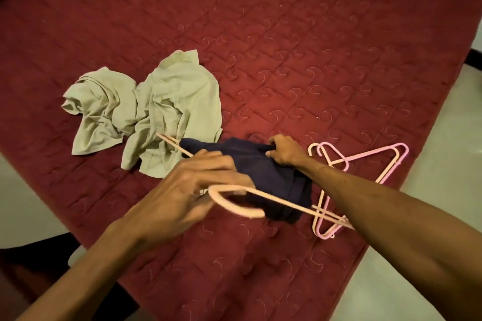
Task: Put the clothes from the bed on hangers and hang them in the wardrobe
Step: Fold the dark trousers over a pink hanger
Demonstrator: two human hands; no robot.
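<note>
At lower centre of the frame, above the bed (287,47), the left hand (198,185) grips a peach plastic hanger (281,199) near its hook. The right hand (285,150) pinches a bunched fold of the navy garment (263,172). The hands are apart, each clamped on its own item. The navy garment lies wadded over the middle of the hanger. Whether either hanger arm is inside the garment cannot be told.

Probable faults from this state:

1. Mis-threading. The fabric is crumpled and no neck opening is visible. A hanger arm pushed into a random fold would probably leave the garment lopsided, and it could slide off when lifted.
2. Snagging at the lower right. One hanger tip crosses the two spare hangers (365,156), which lie close to the bed edge. Lifting the held hanger could hook them and drag them onto the floor (430,190).
3. Snagging at centre left. The opposite tip lies over the hem of the crumpled beige shirt (167,107). A sideways pull could catch that cloth and tow it along.
4. Loss of grip. The right hand holds only a small bunch of fabric, so most of the garment's weight is unsupported.

The wardrobe is not in view.
</note>
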